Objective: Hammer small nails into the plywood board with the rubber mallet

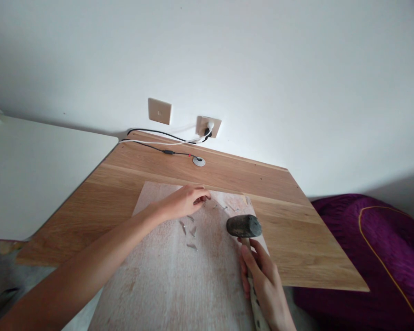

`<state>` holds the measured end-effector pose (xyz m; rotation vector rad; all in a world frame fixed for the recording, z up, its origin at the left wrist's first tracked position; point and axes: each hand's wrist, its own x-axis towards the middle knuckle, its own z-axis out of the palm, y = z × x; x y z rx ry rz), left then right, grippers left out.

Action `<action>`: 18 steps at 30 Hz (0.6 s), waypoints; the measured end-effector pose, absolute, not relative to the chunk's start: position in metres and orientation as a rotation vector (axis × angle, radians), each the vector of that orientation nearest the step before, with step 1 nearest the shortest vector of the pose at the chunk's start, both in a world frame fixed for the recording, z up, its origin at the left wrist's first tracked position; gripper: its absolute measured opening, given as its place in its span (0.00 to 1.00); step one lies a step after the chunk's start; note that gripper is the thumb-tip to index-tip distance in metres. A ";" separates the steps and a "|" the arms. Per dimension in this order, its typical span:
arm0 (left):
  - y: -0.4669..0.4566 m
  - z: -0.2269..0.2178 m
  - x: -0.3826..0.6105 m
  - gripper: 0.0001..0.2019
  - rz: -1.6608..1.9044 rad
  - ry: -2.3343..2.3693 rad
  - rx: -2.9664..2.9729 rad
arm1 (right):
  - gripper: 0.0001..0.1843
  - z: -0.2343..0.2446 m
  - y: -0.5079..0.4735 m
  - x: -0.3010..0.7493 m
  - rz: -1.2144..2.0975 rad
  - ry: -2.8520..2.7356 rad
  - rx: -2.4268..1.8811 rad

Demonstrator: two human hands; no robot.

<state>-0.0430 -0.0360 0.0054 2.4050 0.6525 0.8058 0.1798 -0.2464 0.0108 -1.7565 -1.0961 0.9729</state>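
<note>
Item 1, hammer (244, 226): dark, blunt head on a pale, speckled handle. It sits at 5 o'clock from the middle of my view, with the head resting on or just above the board and not raised. My right hand (262, 280) is wrapped around the handle just below the head, fingers closed tight on it.

Item 2, left hand (184, 201): at 12 o'clock from the nails, reaching across the board from 8 o'clock. The fingers are curled with the tips drawn together as in a pinch. Whatever is between them is too small to tell.

Item 3, nails (189, 230): a few lie loose and flat, just beside the left hand and at 9 o'clock from the hammer head. I judge the work to be early. I can see none standing or driven in, though small marks near the far edge may be more.

Item 4, board (179, 294): whitewashed and worn, lying on the table. There is a rough, chipped patch (236, 202) at its far edge.

Item 5, table (296, 239): oak-coloured wood, with a metal cable hole (199, 161) at 12 o'clock.

Item 6, room: white wall (262, 69) with a switch (159, 111) and a socket (209, 126). Black and white cables (158, 145) trail from the socket. A white surface (37, 174) is at 9 o'clock and a purple cushion (365, 257) at 4 o'clock.
</note>
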 end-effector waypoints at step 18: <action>-0.039 0.009 -0.042 0.17 0.769 0.578 2.313 | 0.27 0.011 -0.246 0.180 1.028 -1.042 -1.741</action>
